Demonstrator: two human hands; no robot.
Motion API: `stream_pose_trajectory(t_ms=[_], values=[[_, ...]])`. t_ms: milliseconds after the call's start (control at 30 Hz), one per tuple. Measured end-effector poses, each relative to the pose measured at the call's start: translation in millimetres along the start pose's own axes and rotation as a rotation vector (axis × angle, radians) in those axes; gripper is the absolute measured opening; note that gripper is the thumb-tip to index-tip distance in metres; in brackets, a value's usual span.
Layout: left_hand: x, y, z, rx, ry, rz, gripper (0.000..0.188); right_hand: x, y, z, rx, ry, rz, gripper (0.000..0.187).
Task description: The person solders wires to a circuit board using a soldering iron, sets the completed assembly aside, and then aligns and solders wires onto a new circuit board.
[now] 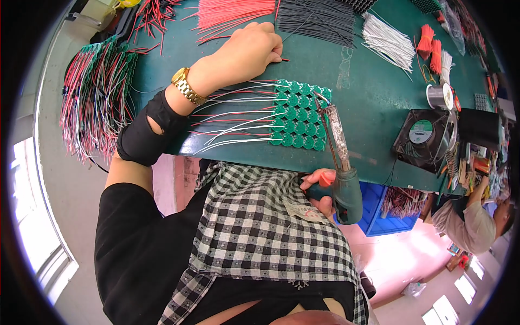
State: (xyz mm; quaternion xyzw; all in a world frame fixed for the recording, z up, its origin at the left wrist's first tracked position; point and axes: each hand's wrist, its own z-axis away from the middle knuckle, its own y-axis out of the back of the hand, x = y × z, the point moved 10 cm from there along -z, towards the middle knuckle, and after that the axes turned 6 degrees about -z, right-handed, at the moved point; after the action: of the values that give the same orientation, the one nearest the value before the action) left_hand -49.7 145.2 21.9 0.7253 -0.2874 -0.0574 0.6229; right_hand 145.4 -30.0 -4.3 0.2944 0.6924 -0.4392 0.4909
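My left hand (253, 47), below a gold watch (188, 86), is closed in a pinch over the far part of the bench. A short end of red wire (285, 59) sticks out at its fingertips. Nearer to me lies a green panel of round circuit boards (297, 116), with red and white wires fanning out leftward from its left side. My right hand (319, 187), wearing an orange finger cot, grips the green handle of a soldering iron (338, 135). The iron's tip points at the panel's upper right corner; whether it touches cannot be made out.
Bundles of red wires (233, 13), black wires (317, 21) and white wires (388, 40) lie along the far side. Wired boards (97, 103) hang at the left. A solder spool (439, 96) and fan (425, 135) stand right, above a blue crate (374, 214). Another person (471, 225) sits farther right.
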Motion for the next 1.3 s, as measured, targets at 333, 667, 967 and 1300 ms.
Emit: stream_pose_trajectory(t_ms=[333, 667, 967, 1300], values=[[17, 26, 18, 0.026, 0.198, 0.387, 0.005, 25, 20, 16, 0.226, -0.388, 0.021, 0.044], [7, -3, 35, 0.037, 0.256, 0.441, 0.008, 8, 0, -13, 0.251, -0.131, -0.074, 0.053], [8, -4, 36, 0.087, 0.26, 0.404, 0.007, 12, 5, -5, 0.329, -0.185, 0.128, 0.042], [8, -5, 36, 0.098, 0.272, 0.388, 0.007, 4, 6, -11, 0.358, -0.192, 0.216, 0.026]])
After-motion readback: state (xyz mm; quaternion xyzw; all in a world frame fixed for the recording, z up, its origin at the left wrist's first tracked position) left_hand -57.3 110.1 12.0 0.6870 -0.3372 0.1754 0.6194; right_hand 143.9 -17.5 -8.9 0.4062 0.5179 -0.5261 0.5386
